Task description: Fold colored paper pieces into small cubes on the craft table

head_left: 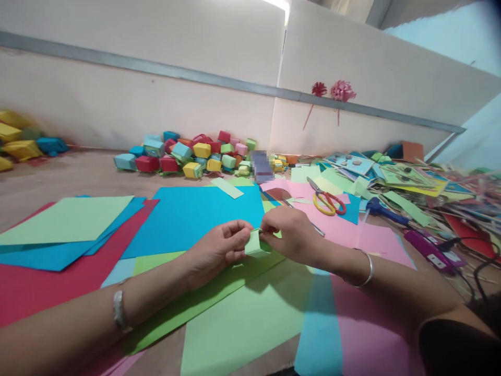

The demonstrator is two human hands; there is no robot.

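A small folded piece of light green paper (254, 244), shaped like a little box, is held between my two hands over the coloured sheets. My left hand (226, 243) pinches its left side between thumb and fingers. On the other side, my right hand (287, 232) has its fingertips closed on the paper's right edge, and part of that edge is hidden by them. Beneath lie a large blue sheet (195, 211) and green sheets (238, 318). Scissors (329, 202) with yellow and red handles rest on pink paper (378, 240) beyond my right hand.
Several small coloured paper boxes (182, 151) are heaped along the wall. A blue glue gun (385, 211) and a purple power strip (432, 251) with a cable lie at right, near piled cards and scraps (407, 175). Red and blue sheets (50, 256) are stacked at left.
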